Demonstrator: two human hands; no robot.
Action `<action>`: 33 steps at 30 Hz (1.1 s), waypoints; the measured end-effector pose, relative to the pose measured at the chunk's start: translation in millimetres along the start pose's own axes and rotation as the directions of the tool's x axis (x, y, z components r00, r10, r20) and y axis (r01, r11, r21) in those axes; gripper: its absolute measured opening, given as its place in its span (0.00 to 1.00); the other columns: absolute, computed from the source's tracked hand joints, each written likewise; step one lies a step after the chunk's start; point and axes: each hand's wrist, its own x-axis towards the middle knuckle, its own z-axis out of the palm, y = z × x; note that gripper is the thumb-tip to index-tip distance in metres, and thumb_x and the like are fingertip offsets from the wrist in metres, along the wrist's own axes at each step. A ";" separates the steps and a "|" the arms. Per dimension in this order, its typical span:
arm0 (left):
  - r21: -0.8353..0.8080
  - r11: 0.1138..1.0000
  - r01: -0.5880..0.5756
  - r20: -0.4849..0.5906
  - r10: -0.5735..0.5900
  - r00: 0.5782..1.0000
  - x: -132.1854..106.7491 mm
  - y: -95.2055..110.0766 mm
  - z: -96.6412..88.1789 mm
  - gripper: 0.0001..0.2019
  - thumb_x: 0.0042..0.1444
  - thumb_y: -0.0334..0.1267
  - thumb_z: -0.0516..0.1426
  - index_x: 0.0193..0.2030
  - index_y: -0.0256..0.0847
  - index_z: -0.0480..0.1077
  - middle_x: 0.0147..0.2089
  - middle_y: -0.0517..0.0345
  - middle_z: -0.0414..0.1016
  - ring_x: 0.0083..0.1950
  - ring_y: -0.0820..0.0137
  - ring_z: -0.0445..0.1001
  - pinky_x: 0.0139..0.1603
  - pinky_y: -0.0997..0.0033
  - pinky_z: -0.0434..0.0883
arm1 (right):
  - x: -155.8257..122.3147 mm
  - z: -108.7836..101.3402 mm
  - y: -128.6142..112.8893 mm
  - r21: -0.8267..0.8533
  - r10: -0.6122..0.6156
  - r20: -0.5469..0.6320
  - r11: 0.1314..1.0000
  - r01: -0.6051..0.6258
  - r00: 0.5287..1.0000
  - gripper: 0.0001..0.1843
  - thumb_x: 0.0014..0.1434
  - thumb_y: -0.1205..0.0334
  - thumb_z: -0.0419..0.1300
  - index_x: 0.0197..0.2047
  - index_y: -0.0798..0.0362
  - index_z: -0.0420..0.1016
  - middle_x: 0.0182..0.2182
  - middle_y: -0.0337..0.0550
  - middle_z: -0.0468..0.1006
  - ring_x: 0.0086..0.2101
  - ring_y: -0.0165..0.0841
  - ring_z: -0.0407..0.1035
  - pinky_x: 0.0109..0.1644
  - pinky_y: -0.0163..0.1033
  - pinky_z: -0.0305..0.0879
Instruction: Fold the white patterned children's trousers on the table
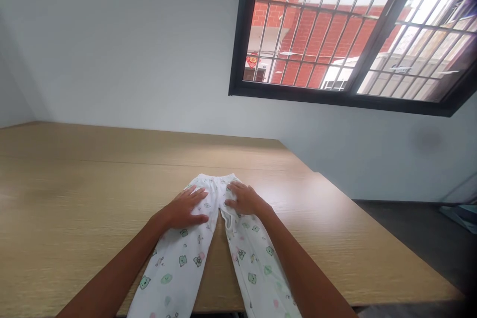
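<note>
A pair of small white trousers (186, 263) printed with green and pink animal faces lies flat on the wooden table (74, 198), waistband away from me, legs spread toward the near edge. My left hand (186, 208) rests palm down on the upper left leg, fingers stretched out. My right hand (244, 198) lies flat on the upper right side near the waistband, fingers also extended. Neither hand grips the fabric.
The table runs wide to the left and back to a grey wall. Its right edge drops to a dark floor (417, 238). A black-framed barred window (350, 30) is up on the right, with a red brick building outside.
</note>
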 end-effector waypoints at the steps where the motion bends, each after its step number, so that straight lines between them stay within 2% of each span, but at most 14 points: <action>1: 0.007 1.000 0.009 0.008 -0.009 1.000 0.3 -1.5 1.5 0.42 0.59 0.65 0.57 0.73 0.43 0.54 0.75 0.46 0.48 0.75 0.44 0.40 0.72 0.42 0.41 | -0.3 0.1 -0.1 0.002 0.016 0.015 1.000 -0.016 1.000 0.31 0.66 0.49 0.55 0.68 0.53 0.61 0.69 0.55 0.58 0.68 0.50 0.50 0.68 0.60 0.47; 2: 0.012 1.000 0.012 0.013 -0.012 1.000 0.6 -2.0 2.3 0.43 0.59 0.66 0.56 0.73 0.43 0.54 0.75 0.47 0.47 0.76 0.44 0.39 0.72 0.42 0.41 | -0.7 -0.1 -0.2 0.007 0.025 0.026 1.000 -0.025 0.999 0.31 0.67 0.49 0.54 0.69 0.52 0.59 0.70 0.55 0.56 0.69 0.50 0.47 0.69 0.62 0.43; 4: 0.026 1.000 0.005 0.023 -0.006 1.000 0.6 -0.5 2.1 0.43 0.59 0.67 0.55 0.73 0.45 0.54 0.76 0.47 0.47 0.76 0.45 0.38 0.73 0.42 0.42 | -1.3 -0.8 0.0 0.014 0.014 0.018 1.000 -0.014 1.000 0.30 0.68 0.49 0.53 0.68 0.52 0.60 0.69 0.55 0.58 0.69 0.50 0.47 0.69 0.64 0.42; 8: 0.067 0.997 -0.032 0.044 0.029 0.999 -0.4 9.6 -1.5 0.41 0.57 0.67 0.57 0.71 0.48 0.58 0.76 0.50 0.47 0.76 0.45 0.41 0.73 0.40 0.43 | -0.6 -2.6 2.2 0.020 -0.055 -0.040 0.998 0.056 0.998 0.22 0.66 0.54 0.57 0.60 0.52 0.69 0.60 0.54 0.71 0.61 0.48 0.61 0.64 0.58 0.54; 11: 0.037 0.997 -0.068 -0.015 0.069 0.998 -1.4 19.5 -4.3 0.28 0.60 0.56 0.59 0.63 0.45 0.68 0.72 0.49 0.58 0.72 0.49 0.54 0.71 0.47 0.55 | 1.2 -4.0 2.5 0.050 -0.095 -0.143 0.993 0.103 0.985 0.11 0.63 0.61 0.60 0.48 0.53 0.74 0.49 0.50 0.77 0.52 0.43 0.68 0.56 0.48 0.64; 13: -0.006 0.995 -0.097 -0.056 0.096 0.994 -2.4 26.3 -6.5 0.16 0.62 0.46 0.57 0.53 0.44 0.72 0.63 0.49 0.68 0.64 0.55 0.65 0.65 0.54 0.65 | 2.0 -5.0 1.6 0.058 -0.118 -0.208 0.990 0.132 0.971 0.03 0.62 0.65 0.59 0.39 0.52 0.74 0.41 0.46 0.78 0.45 0.39 0.70 0.47 0.42 0.67; 15: -0.029 0.993 -0.117 -0.061 0.116 0.991 -3.9 31.9 -8.7 0.11 0.63 0.42 0.54 0.48 0.44 0.73 0.55 0.51 0.73 0.57 0.58 0.70 0.59 0.58 0.70 | 2.1 -5.5 0.3 0.069 -0.126 -0.180 0.988 0.140 0.976 0.04 0.61 0.67 0.58 0.35 0.52 0.73 0.35 0.43 0.76 0.37 0.35 0.69 0.38 0.38 0.65; 17: -0.020 0.992 -0.124 -0.045 0.123 0.991 -5.3 34.6 -9.9 0.12 0.63 0.42 0.53 0.50 0.44 0.72 0.54 0.52 0.73 0.56 0.58 0.70 0.58 0.57 0.70 | 1.5 -5.1 -0.3 0.075 -0.134 -0.094 0.987 0.141 0.987 0.01 0.60 0.65 0.60 0.36 0.52 0.73 0.35 0.42 0.75 0.33 0.34 0.68 0.34 0.37 0.64; 19: 0.011 0.994 -0.113 -0.032 0.113 0.993 -5.9 33.2 -9.3 0.16 0.63 0.44 0.54 0.56 0.44 0.70 0.59 0.51 0.71 0.60 0.56 0.68 0.61 0.55 0.68 | 0.8 -3.8 0.1 0.068 -0.137 -0.047 0.988 0.140 0.990 0.07 0.58 0.62 0.64 0.41 0.52 0.74 0.38 0.44 0.76 0.36 0.36 0.69 0.37 0.39 0.65; 23: 0.109 0.992 -0.068 -0.013 0.070 0.997 -3.8 22.5 -3.4 0.24 0.65 0.50 0.53 0.64 0.44 0.66 0.68 0.49 0.64 0.69 0.52 0.60 0.68 0.48 0.60 | 0.3 -1.1 2.5 0.071 -0.120 -0.045 0.990 0.123 0.992 0.17 0.58 0.58 0.65 0.50 0.52 0.74 0.50 0.50 0.75 0.49 0.43 0.68 0.52 0.46 0.67; 27: 0.199 0.980 -0.011 -0.016 0.014 1.000 -0.2 12.0 5.7 0.28 0.69 0.55 0.47 0.70 0.47 0.59 0.73 0.52 0.55 0.74 0.49 0.50 0.71 0.41 0.52 | 0.7 1.4 4.4 0.058 -0.163 -0.019 0.985 0.164 0.986 0.22 0.64 0.55 0.59 0.59 0.53 0.71 0.59 0.52 0.72 0.61 0.46 0.61 0.66 0.52 0.57; 30: 0.237 0.971 0.019 -0.034 -0.011 0.999 3.6 5.3 13.1 0.30 0.69 0.59 0.43 0.73 0.49 0.54 0.75 0.54 0.50 0.75 0.49 0.44 0.71 0.40 0.48 | 3.0 5.4 5.4 0.049 -0.136 0.015 0.990 0.135 0.991 0.28 0.67 0.53 0.53 0.67 0.54 0.64 0.67 0.52 0.63 0.67 0.47 0.51 0.70 0.54 0.50; 33: 0.259 0.965 0.033 -0.092 -0.009 0.996 8.8 0.9 18.4 0.29 0.70 0.58 0.43 0.72 0.49 0.55 0.75 0.52 0.51 0.75 0.49 0.45 0.71 0.39 0.48 | 8.0 10.6 7.1 0.011 -0.128 0.011 0.992 0.128 0.992 0.31 0.68 0.52 0.49 0.70 0.56 0.60 0.70 0.53 0.57 0.69 0.48 0.47 0.71 0.56 0.48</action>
